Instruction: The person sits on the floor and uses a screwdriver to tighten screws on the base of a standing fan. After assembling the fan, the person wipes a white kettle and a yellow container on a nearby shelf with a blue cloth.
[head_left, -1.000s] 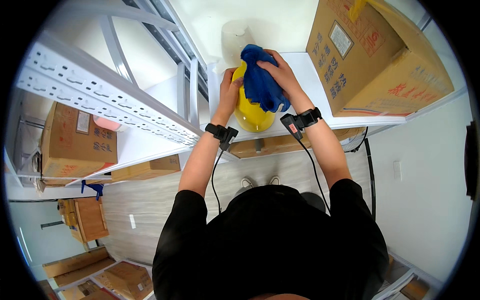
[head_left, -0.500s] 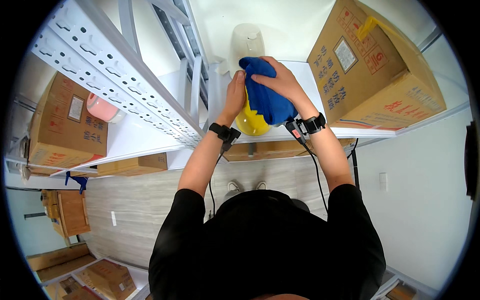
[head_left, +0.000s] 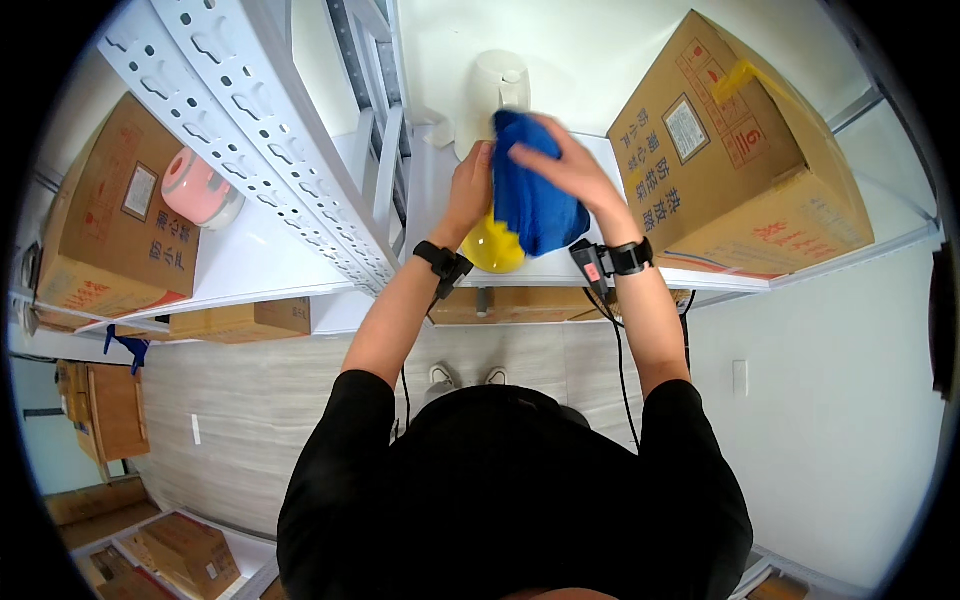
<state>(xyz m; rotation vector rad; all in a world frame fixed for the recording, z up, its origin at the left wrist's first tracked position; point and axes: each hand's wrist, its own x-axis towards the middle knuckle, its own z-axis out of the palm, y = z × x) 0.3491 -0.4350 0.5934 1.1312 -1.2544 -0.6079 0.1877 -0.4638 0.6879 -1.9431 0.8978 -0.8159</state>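
A blue cloth (head_left: 541, 190) hangs over the right side of a glossy yellow rounded object (head_left: 492, 248) at the front of the white shelf; the cloth hides much of it, so its kind is unclear. My right hand (head_left: 572, 170) lies over the cloth's upper part, fingers bent and pressing it against the object. Upright at the object's upper left, my left hand (head_left: 470, 190) grips near its top, thumb against the cloth's edge. What its fingers close on is mostly hidden. Behind both hands stands a cream, kettle-like appliance (head_left: 500, 82).
A large cardboard box (head_left: 730, 150) stands to the right on the shelf. Perforated grey metal posts (head_left: 270, 120) rise on the left, with a pink appliance (head_left: 200, 188) and another cardboard box (head_left: 120, 210) beyond them. A blue spray-bottle head (head_left: 127, 347) shows at lower left.
My right hand and the cloth have shifted slightly across the yellow object, and the cloth lies more spread out. The left hand keeps its place on the object. The whole view has shifted a little.
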